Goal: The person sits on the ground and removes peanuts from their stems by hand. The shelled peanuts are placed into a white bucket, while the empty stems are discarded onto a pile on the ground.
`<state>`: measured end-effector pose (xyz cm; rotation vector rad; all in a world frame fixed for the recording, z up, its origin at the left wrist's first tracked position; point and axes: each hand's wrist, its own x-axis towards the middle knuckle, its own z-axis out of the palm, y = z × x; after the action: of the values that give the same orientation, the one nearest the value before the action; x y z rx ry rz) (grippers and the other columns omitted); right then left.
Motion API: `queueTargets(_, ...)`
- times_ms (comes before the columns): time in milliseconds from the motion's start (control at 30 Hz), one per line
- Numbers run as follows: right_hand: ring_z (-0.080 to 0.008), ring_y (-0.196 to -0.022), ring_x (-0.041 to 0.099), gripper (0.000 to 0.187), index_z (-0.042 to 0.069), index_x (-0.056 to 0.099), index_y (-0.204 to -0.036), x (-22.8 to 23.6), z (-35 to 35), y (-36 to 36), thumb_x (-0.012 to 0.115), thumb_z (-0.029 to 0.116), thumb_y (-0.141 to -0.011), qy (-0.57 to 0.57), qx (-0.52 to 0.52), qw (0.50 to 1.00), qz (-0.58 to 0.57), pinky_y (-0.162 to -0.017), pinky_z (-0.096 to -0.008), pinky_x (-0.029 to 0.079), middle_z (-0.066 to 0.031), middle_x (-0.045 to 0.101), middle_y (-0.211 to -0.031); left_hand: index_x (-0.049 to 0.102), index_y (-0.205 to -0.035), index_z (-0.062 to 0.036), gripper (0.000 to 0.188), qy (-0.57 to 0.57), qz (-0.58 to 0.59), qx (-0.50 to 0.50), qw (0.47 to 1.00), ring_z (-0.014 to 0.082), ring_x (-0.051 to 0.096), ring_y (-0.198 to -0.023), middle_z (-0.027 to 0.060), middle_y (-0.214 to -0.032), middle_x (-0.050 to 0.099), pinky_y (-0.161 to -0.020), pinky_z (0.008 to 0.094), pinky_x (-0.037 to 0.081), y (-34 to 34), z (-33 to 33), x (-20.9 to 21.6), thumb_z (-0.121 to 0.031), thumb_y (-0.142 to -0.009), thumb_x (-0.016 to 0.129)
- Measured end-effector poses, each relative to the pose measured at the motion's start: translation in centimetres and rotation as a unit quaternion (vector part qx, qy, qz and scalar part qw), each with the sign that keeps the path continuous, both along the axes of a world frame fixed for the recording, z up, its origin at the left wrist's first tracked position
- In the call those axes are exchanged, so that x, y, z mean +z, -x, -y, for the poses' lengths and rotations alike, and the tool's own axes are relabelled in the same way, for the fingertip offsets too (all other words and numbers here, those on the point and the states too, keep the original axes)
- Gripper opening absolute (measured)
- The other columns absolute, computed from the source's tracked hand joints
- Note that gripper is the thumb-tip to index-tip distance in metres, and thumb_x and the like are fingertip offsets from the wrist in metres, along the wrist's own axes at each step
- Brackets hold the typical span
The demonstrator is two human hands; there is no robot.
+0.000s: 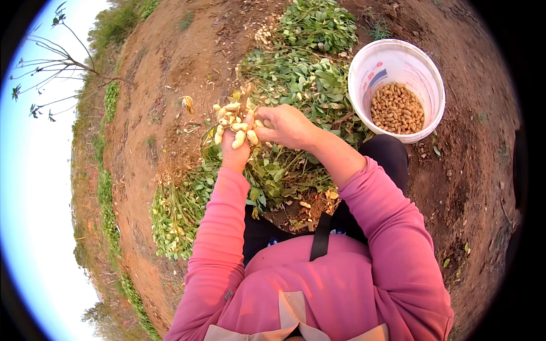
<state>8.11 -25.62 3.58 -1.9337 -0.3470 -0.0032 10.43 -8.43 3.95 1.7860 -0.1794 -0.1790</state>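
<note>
A cluster of pale peanuts (239,126) in their shells hangs at the root end of a pulled peanut plant. My left hand (235,152) is closed around it from below, with pods bunched above the thumb. From the right, my right hand (284,127) reaches into the same cluster, its fingers bent and pressed against pods. Its fingertips are partly hidden by the pods. Green peanut plants (301,79) lie heaped on the soil beneath and beyond both hands.
A white bucket (355,79) with loose peanuts (397,109) in its bottom stands at the right, near my knee (387,156). More leafy plants (176,213) lie at the left. Brown soil (165,79) surrounds the heap, and a bare-branched sapling (74,62) rises at the far left.
</note>
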Motion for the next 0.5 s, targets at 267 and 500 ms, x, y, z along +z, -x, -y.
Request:
queueTargets(267,-0.0056,-0.056,0.044,0.026,0.008,0.057,-0.084,0.4,-0.6,1.0,0.061,0.033,-0.089,-0.322,0.101,0.928,-0.159,-0.048,-0.0233,0.037,0.0038,0.051,-0.068,0.061,-0.109,0.0012,0.038,-0.108,0.047,0.125,0.985,0.0273,0.06,-0.09,0.0141,-0.101,0.065,-0.078,0.0367,0.045,-3.0,-1.1,-0.4,-0.033,-0.092,0.059)
queueTargets(500,-0.0046,-0.055,0.043,0.02,0.008,0.057,-0.094,-1.5,-0.9,-0.6,0.066,0.024,-0.087,-0.44,0.019,0.867,-0.234,-0.046,-0.0214,0.035,0.0034,0.052,-0.072,0.064,-0.104,-0.0019,0.023,-0.11,0.125,0.075,0.983,0.0166,0.059,-0.086,0.0039,-0.098,0.064,-0.073,0.0312,0.047,-2.4,0.0,-0.2,-0.018,-0.088,0.066)
